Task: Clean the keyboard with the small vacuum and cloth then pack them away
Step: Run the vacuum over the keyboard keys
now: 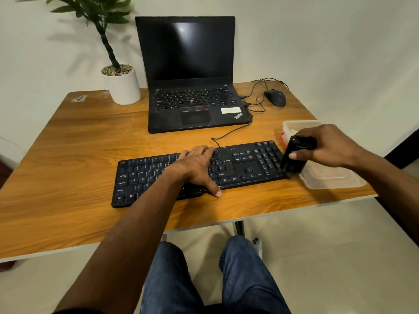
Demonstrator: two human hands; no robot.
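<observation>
The right hand (pixel 328 146) curls its fingers and thumb round one small black vacuum (pixel 294 156), holding it nearly upright with its lower end on the right-hand end of the keyboard (pixel 244 165), at the number pad. The left hand (pixel 197 166) lies flat, fingers straight, pressing on the middle keys with the thumb reaching the near edge. There is one black keyboard, lying across the wooden table (pixel 79 155), its cable running back toward one open laptop (pixel 190 73) with a dark screen. Just right of the keyboard sits one clear plastic container (pixel 299 125); something pale shows inside it, too hidden by the hand to name. One flat clear lid (pixel 333 177) lies in front of it. Farther back are one black mouse (pixel 274 98) and one white pot (pixel 122 87) holding a green plant and pebbles.
</observation>
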